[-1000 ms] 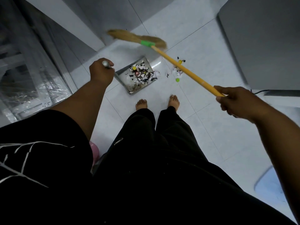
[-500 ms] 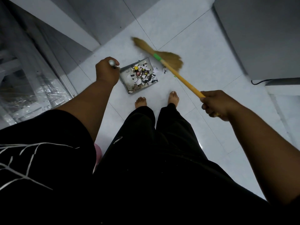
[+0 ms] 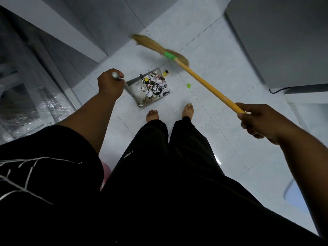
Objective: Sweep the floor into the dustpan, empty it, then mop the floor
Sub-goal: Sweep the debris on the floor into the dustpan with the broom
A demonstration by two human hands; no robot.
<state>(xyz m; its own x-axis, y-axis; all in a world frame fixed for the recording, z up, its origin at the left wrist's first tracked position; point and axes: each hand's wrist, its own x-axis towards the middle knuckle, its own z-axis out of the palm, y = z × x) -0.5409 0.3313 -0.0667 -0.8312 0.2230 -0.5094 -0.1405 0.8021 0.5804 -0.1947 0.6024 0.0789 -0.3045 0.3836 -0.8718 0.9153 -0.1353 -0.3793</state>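
My left hand (image 3: 110,82) has its grip closed around the silver handle (image 3: 116,76) of the metal dustpan (image 3: 132,90), whose pan sits flat on the white tiled floor (image 3: 221,68) just ahead of my bare feet (image 3: 152,115). My right hand (image 3: 257,119) has its grip wrapped tight around the lower end of the broom's yellow stick (image 3: 205,82), which runs up and away across the view to a green collar (image 3: 168,55) and then the straw broom head (image 3: 156,47). I see the head blurred and lifted over the floor beyond the far edge of the dustpan, close to the foot of the grey wall (image 3: 106,23); I cannot tell whether the bristle tips touch the tiles. Inside the pan lies a heap of torn paper scraps (image 3: 156,86), white and dark, with a yellow cap (image 3: 146,79) among them near the far wall of the pan. Just outside the pan's far right corner lie another yellow cap (image 3: 164,74) and a small dark bit (image 3: 166,71), and a green cap (image 3: 188,85) rests on the tile to the right of the pan, under the line of the stick. A grey cabinet (image 3: 284,41) stands at the right, with a black cable (image 3: 276,90) at its base. Clear plastic sheeting (image 3: 35,96) covers a frame on the left. My black trousers (image 3: 168,157) fill the lower view.
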